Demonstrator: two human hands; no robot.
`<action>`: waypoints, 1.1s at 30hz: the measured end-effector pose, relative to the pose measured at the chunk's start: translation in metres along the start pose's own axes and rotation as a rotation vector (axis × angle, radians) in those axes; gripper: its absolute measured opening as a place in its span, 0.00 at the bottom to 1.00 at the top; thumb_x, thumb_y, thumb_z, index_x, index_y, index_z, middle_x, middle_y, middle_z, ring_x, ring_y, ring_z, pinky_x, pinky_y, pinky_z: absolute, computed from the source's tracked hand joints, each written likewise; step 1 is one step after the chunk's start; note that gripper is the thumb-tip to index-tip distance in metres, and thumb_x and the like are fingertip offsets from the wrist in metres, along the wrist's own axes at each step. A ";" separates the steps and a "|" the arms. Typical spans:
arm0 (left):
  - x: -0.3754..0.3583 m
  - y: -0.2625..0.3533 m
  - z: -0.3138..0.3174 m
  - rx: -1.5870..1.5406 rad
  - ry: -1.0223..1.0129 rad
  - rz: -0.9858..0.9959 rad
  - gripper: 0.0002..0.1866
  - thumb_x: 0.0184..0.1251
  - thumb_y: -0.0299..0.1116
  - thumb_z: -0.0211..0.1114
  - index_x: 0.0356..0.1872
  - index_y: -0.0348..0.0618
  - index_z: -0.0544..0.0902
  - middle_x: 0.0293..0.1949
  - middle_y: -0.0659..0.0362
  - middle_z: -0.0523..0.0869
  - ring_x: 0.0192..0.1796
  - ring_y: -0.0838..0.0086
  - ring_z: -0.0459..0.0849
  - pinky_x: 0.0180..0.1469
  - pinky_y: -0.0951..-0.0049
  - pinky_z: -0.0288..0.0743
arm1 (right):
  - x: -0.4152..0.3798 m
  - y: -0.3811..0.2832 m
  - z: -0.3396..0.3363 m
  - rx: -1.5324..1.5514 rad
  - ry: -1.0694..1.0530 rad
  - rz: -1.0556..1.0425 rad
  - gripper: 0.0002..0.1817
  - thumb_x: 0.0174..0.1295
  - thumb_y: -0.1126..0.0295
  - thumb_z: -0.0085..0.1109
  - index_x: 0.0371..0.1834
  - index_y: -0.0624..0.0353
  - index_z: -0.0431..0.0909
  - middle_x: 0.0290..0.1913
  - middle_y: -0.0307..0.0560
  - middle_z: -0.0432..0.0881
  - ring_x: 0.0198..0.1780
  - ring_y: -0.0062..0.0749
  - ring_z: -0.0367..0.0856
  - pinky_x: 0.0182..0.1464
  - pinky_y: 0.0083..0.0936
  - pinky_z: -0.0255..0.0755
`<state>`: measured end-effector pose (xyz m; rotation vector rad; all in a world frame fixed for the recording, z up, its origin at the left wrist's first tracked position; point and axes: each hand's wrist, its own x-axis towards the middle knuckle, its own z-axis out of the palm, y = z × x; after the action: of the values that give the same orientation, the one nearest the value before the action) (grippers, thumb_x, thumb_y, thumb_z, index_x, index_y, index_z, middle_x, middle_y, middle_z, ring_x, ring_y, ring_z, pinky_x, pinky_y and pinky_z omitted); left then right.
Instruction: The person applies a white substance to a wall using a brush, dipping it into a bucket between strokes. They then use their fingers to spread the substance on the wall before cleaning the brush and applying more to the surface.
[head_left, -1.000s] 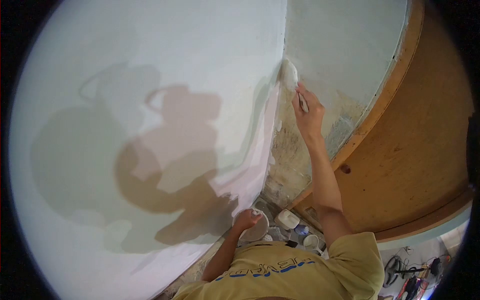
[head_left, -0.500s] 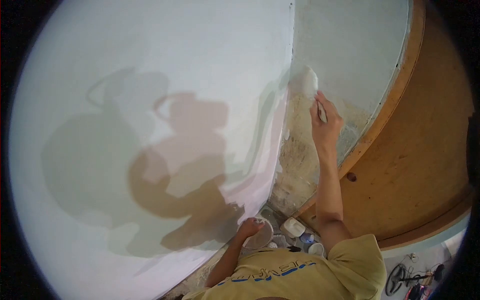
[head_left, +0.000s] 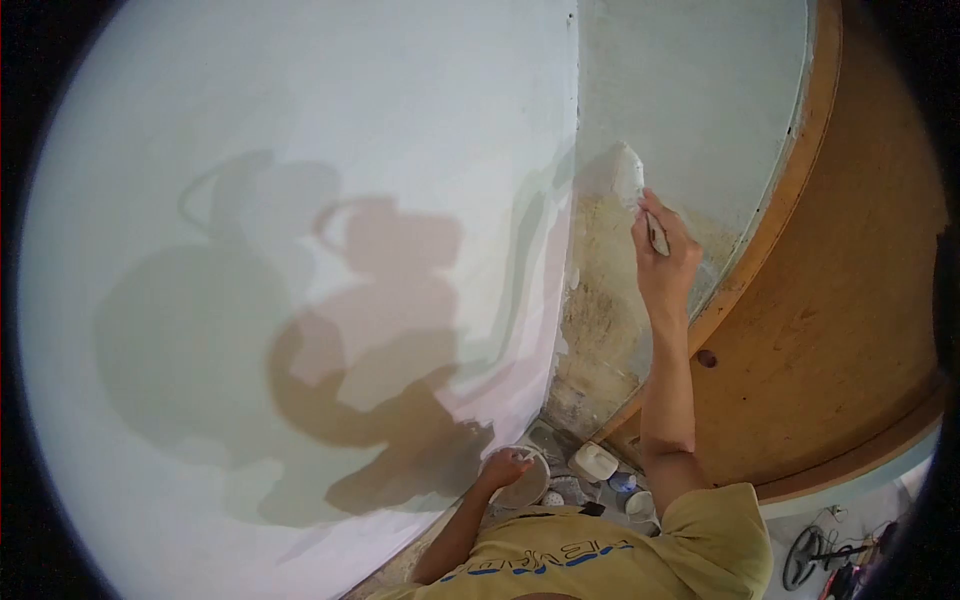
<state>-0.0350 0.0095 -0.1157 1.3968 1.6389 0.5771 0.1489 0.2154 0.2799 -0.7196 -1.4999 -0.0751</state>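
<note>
My right hand (head_left: 665,245) is closed round the handle of a paintbrush (head_left: 629,175). Its white bristles point up against the narrow grey wall section (head_left: 690,100), just above a stained, unpainted patch (head_left: 600,300). Low in the view, my left hand (head_left: 506,467) grips the rim of a round bucket (head_left: 530,485) beside the foot of the white wall (head_left: 400,100). The bucket's inside is partly hidden by the hand and the yellow shirt.
A brown wooden door (head_left: 820,250) with an orange-brown frame (head_left: 745,272) stands at the right. A white container (head_left: 594,462), a blue item (head_left: 622,482) and a white cup (head_left: 640,506) sit near the bucket. Dark cables (head_left: 840,552) lie at the lower right.
My right hand and the brush have shifted slightly right and down. The view has moved a little, and my left hand remains on the bucket rim.
</note>
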 end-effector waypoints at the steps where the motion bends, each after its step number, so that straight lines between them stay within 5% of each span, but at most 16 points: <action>1: -0.001 0.002 -0.002 0.056 0.007 -0.028 0.33 0.58 0.56 0.63 0.52 0.33 0.80 0.49 0.40 0.83 0.54 0.50 0.80 0.58 0.58 0.72 | 0.003 -0.004 0.001 0.039 0.000 0.035 0.12 0.57 0.81 0.62 0.45 0.64 0.81 0.43 0.56 0.85 0.42 0.41 0.85 0.45 0.27 0.77; 13: 0.010 -0.027 0.011 0.127 0.029 0.103 0.32 0.59 0.58 0.62 0.48 0.34 0.81 0.48 0.41 0.82 0.53 0.49 0.80 0.56 0.56 0.72 | 0.008 -0.017 0.015 -0.049 0.004 -0.078 0.12 0.55 0.81 0.63 0.44 0.65 0.80 0.44 0.58 0.84 0.40 0.43 0.84 0.43 0.29 0.78; 15: 0.004 -0.026 0.012 0.071 0.025 -0.029 0.33 0.57 0.59 0.62 0.49 0.35 0.81 0.48 0.42 0.83 0.53 0.49 0.80 0.56 0.56 0.72 | 0.012 -0.018 0.019 -0.052 0.066 -0.109 0.12 0.55 0.81 0.63 0.44 0.65 0.81 0.43 0.58 0.84 0.40 0.43 0.84 0.42 0.29 0.78; 20: 0.003 -0.019 0.012 0.104 -0.003 -0.017 0.33 0.57 0.59 0.62 0.49 0.35 0.82 0.50 0.42 0.82 0.54 0.50 0.80 0.58 0.56 0.71 | 0.034 -0.008 0.042 0.097 -0.059 -0.030 0.10 0.56 0.81 0.62 0.42 0.66 0.81 0.44 0.58 0.84 0.40 0.43 0.85 0.42 0.27 0.78; 28: 0.001 -0.022 0.011 0.070 0.043 -0.080 0.32 0.57 0.58 0.62 0.47 0.35 0.83 0.51 0.41 0.82 0.55 0.51 0.79 0.59 0.57 0.71 | 0.030 -0.030 0.010 0.012 0.068 -0.046 0.10 0.58 0.81 0.61 0.43 0.66 0.81 0.44 0.56 0.85 0.41 0.39 0.86 0.43 0.26 0.79; 30: 0.011 -0.032 0.016 0.215 0.087 0.044 0.33 0.57 0.58 0.62 0.48 0.34 0.82 0.50 0.42 0.82 0.54 0.50 0.80 0.58 0.57 0.72 | 0.036 -0.031 0.010 0.022 0.061 -0.051 0.10 0.58 0.81 0.61 0.43 0.66 0.81 0.44 0.56 0.85 0.42 0.38 0.86 0.43 0.26 0.80; 33: 0.007 -0.002 0.003 0.263 -0.049 -0.001 0.34 0.57 0.59 0.62 0.48 0.34 0.81 0.48 0.42 0.83 0.52 0.49 0.81 0.55 0.55 0.73 | 0.039 -0.020 0.019 0.194 -0.070 0.055 0.11 0.58 0.81 0.62 0.44 0.67 0.81 0.44 0.56 0.85 0.43 0.36 0.85 0.42 0.26 0.80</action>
<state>-0.0337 0.0154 -0.1215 1.5851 1.7221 0.3313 0.1275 0.2235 0.3217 -0.6110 -1.5290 0.1372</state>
